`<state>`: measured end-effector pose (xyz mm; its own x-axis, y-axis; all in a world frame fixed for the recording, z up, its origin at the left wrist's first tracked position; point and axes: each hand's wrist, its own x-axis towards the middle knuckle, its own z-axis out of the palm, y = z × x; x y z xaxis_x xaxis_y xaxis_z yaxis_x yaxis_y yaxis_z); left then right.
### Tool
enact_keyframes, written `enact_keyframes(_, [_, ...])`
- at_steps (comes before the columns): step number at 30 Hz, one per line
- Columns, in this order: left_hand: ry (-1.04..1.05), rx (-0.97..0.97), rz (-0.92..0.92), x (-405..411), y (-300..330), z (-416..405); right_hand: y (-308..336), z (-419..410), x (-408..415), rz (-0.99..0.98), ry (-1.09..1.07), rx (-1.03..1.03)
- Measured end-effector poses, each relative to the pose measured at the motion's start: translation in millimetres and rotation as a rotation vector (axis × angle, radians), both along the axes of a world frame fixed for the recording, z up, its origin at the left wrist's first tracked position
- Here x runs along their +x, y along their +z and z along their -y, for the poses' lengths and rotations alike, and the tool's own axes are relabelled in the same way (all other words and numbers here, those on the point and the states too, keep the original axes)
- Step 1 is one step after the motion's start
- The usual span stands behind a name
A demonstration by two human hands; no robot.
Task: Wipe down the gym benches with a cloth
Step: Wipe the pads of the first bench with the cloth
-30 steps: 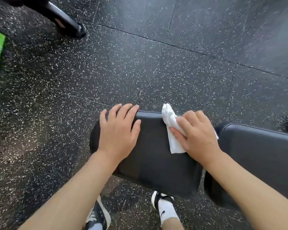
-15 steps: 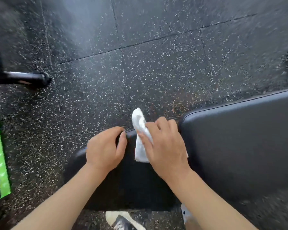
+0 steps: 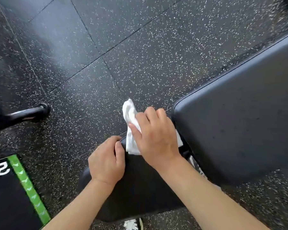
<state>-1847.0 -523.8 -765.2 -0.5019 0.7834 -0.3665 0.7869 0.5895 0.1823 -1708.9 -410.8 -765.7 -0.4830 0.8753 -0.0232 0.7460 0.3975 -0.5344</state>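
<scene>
Underfoot speckled black rubber floor [image 3: 140,47], padded bench [image 3: 239,122]

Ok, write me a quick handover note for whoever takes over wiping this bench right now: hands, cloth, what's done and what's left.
Right hand: presses the white cloth onto the far end of the seat pad, beside the gap to the back pad; fingers curl over the cloth.
Left hand: rests on the seat pad's far left edge, fingers curled over it, steadying.
Done: the pictures cannot show which surfaces are already wiped.
Left: probably finish the seat pad, then the back pad, which the cloth is not on yet.
Nearby: a black equipment foot and a green-edged mat on the floor to the left.
</scene>
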Motion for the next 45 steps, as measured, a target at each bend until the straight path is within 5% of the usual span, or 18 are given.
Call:
enact_keyframes(5, [-0.032,0.032,0.024,-0.7,0.6,1.8,-10.7,-8.5,-11.1,0.138,-0.034,-0.009])
enact_keyframes(10, [-0.126,0.071,0.074,-0.6,3.5,5.8,-6.1,42.0,27.4,-0.012,-0.265,0.143])
enact_keyframes(21, [-0.868,0.184,0.109,15.9,19.5,-8.2,9.1,163.8,94.9,0.190,-0.604,0.051])
enact_keyframes(28, [-0.775,0.393,0.087,30.8,1.0,2.8,9.7,111.6,51.3,0.211,-0.444,0.024])
enact_keyframes(33, [-0.780,0.372,0.078,38.6,3.1,3.1,3.9,120.9,66.1,0.004,-0.542,0.136])
enact_keyframes(37, [-0.808,0.375,0.051,35.6,-0.2,-0.4,-3.1,154.6,103.8,0.030,-0.624,0.287])
enact_keyframes(45, [-0.827,0.398,0.017,31.7,-9.6,-2.2,-12.8,169.8,107.1,-0.154,-0.822,0.064])
